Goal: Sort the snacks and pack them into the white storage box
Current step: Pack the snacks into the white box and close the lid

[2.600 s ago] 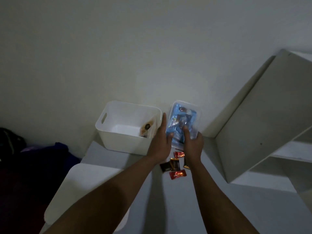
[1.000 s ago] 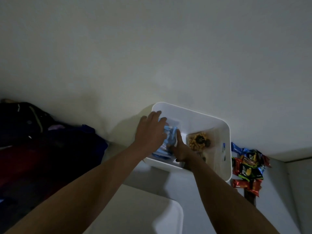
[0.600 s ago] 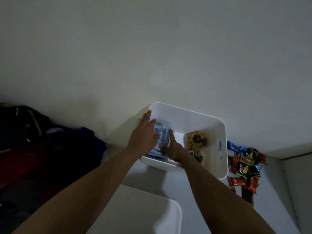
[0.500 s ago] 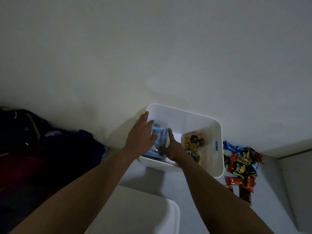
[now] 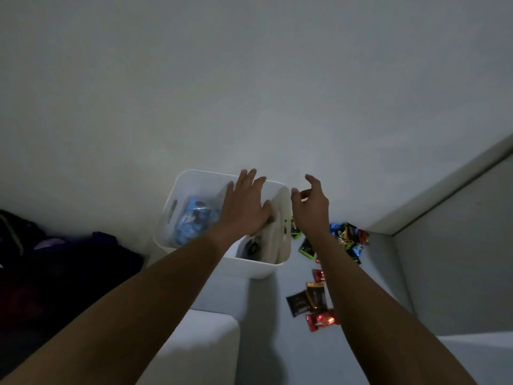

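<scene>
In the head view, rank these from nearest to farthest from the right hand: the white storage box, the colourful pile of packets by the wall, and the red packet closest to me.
1. white storage box: its rim sits just left of the right hand.
2. colourful pile of packets: right of the wrist, by the wall.
3. red packet: nearest the camera, beside the forearm.

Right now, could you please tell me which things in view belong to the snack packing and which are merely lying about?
For the job:
white storage box
blue packets inside it
loose snack packets on the surface to its right
left hand over the box
right hand, empty

Lying about:
dark clothes on the left
grey panel on the right
</scene>
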Demonstrator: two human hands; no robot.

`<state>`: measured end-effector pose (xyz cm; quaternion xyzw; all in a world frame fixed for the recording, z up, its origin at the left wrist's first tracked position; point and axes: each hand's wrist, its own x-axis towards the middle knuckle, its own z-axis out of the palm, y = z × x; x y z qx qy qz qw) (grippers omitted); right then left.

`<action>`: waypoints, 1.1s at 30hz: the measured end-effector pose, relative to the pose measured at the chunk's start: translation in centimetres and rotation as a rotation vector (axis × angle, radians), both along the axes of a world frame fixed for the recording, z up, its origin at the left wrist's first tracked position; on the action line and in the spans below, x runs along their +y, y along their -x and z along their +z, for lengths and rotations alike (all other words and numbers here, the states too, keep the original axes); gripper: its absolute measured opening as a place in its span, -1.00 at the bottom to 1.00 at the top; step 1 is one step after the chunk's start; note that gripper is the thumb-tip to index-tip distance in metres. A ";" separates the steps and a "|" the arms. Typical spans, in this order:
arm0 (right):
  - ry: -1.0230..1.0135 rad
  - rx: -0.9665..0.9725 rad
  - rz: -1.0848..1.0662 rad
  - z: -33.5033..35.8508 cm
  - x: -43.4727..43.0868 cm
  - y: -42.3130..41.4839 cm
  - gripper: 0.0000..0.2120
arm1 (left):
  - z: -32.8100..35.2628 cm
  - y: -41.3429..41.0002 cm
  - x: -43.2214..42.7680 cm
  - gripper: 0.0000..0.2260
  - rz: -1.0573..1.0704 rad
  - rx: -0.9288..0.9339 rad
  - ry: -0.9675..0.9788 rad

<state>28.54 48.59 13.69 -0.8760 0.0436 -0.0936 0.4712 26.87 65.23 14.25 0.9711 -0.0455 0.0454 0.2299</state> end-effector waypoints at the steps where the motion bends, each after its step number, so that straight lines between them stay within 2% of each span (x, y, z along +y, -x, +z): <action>1: 0.004 0.005 -0.001 0.0 -1.8 0.1 -0.54 | 0.2 0.1 -1.9 -0.47 -0.007 -0.007 0.010; 9: 0.066 0.106 0.021 -3.7 -15.3 2.7 -0.60 | -2.0 3.1 -14.9 -0.44 -0.106 -0.082 0.044; 11: 0.083 0.163 0.036 -5.4 -17.8 3.8 -0.65 | -3.9 4.9 -16.6 -0.39 -0.143 -0.051 0.048; 14: 0.135 0.258 0.104 -9.0 -20.4 6.2 -0.75 | -7.9 8.2 -18.0 -0.25 -0.181 0.101 0.013; 19: 0.216 0.450 0.164 -13.9 -21.8 10.3 -0.55 | -13.7 12.6 -19.0 0.01 -0.128 0.407 -0.068; 24: 0.384 0.311 0.226 -15.3 -22.4 10.9 -0.38 | -17.7 14.7 -20.9 0.12 -0.074 0.478 -0.094; 27: 0.513 0.280 0.283 -16.4 -22.9 10.1 -0.32 | -19.4 15.3 -22.2 0.05 -0.057 0.471 -0.077; 33: 0.640 0.286 0.330 -18.3 -22.2 8.6 -0.27 | -22.3 15.4 -22.9 -0.26 0.001 0.424 -0.159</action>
